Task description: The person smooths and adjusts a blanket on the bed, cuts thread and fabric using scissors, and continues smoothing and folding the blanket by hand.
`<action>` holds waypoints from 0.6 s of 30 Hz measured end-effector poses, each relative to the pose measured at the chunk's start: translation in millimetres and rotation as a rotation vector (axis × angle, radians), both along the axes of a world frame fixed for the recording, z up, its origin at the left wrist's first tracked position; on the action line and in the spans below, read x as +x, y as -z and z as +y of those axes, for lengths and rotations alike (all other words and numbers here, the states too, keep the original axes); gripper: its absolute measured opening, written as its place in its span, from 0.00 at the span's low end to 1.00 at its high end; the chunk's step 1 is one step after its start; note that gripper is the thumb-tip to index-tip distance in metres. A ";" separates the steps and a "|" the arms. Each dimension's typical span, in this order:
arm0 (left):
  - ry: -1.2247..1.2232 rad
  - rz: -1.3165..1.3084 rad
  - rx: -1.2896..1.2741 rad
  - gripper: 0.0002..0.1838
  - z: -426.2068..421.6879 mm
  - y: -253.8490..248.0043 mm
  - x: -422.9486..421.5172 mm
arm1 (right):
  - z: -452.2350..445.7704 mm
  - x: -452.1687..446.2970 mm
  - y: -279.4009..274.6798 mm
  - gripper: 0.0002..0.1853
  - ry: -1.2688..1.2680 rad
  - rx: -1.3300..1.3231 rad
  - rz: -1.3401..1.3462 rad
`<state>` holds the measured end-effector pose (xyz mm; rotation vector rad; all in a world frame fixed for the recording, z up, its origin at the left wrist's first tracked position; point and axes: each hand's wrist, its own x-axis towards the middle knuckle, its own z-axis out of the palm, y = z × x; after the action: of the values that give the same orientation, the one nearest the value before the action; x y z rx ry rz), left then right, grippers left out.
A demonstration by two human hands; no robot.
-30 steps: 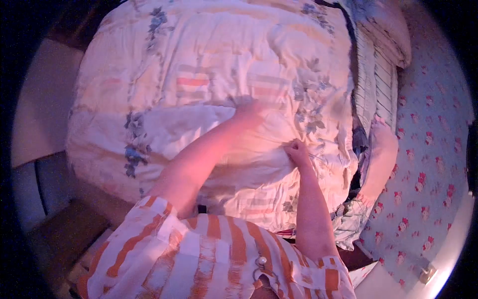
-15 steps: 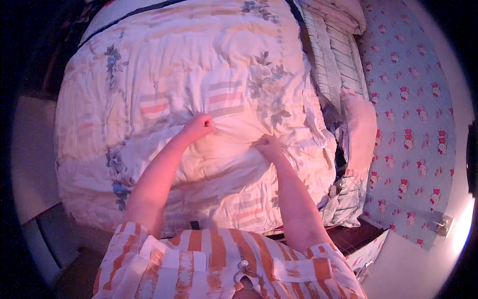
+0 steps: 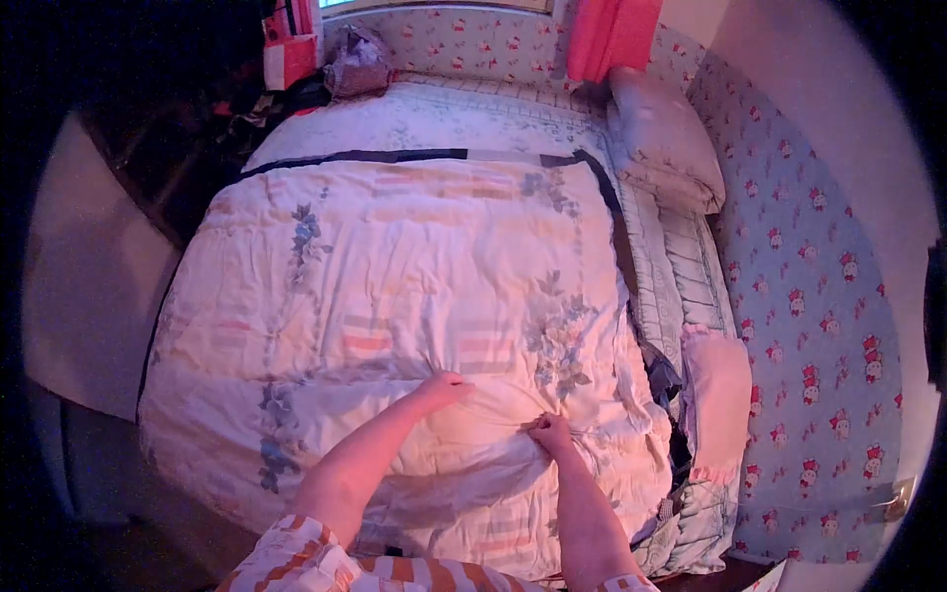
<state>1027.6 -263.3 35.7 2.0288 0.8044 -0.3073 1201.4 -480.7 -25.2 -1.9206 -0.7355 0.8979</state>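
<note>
A white quilt (image 3: 385, 252) with blue-grey flowers, pink and grey stripes and a dark edge is spread over the bed. My left hand (image 3: 446, 391) is closed on a fold of it, near the front middle. To its right, my right hand (image 3: 552, 434) grips the same quilt with fingers pinched. Between the two hands the cloth is drawn into creases. The fingertips of both hands are partly hidden by the fabric and the knuckles.
A folded pillow or bedding roll (image 3: 663, 138) lies at the far right corner. Pink cloth (image 3: 715, 400) hangs along the right side of the bed, beside blue patterned wallpaper (image 3: 809, 326). A bag (image 3: 357, 67) sits at the back near a red curtain (image 3: 614, 37).
My view has tilted up, so the far end of the bed, the window and the curtains now show. Both hands keep their hold on the quilt at about the same spots.
</note>
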 end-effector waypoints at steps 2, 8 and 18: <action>-0.557 -0.275 -0.537 0.10 -6.5 -13.6 -11.8 | -2.5 -1.0 -0.8 0.10 0.012 0.043 0.003; -0.556 -0.588 -0.756 0.11 -32.9 3.5 -51.6 | -2.1 0.4 19.0 0.08 -0.052 -0.173 -0.262; 0.319 -0.644 0.173 0.12 -22.9 -24.1 -71.6 | 102.5 -126.4 -79.9 0.14 0.197 0.099 0.734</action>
<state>956.0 -286.2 59.8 2.2251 0.1087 0.2476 1075.0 -378.2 54.7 -1.3873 -0.1450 1.2955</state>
